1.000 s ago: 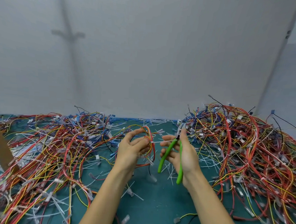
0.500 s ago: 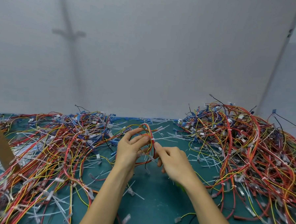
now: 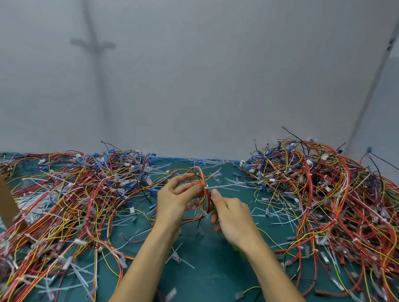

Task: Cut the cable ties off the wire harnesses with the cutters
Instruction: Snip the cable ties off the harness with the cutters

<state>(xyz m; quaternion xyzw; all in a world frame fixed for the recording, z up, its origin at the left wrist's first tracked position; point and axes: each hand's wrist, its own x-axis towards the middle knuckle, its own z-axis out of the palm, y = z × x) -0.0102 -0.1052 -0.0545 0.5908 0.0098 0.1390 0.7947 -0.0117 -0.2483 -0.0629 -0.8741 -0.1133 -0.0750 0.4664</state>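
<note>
A person's two bare forearms reach forward over a green work mat [image 3: 201, 278] strewn with clipped white tie ends, between two big tangles of red, yellow and blue wire harnesses: one heap [image 3: 59, 201] well out to the left of the left hand, a taller heap [image 3: 329, 204] well out to the right of the right hand. The likely trouble here is a nicked wire rather than a cut tie: the blade tips are hidden behind the right hand, the wires lie tight beside the tie, and loops from the left heap could snag and tug the bundle off line. The left hand [image 3: 177, 200] is partly closed, thumb and fingers curled around a small looped harness [image 3: 202, 185] raised just above the mat. A white cable tie [image 3: 206, 187] rings that loop just beyond the left fingertips. The right hand [image 3: 233, 217] is curled shut, touching the loop just below the tie; only a sliver of green cutter handle [image 3: 238, 249] shows under its wrist, so the cutters seem to be in its grip.
</note>
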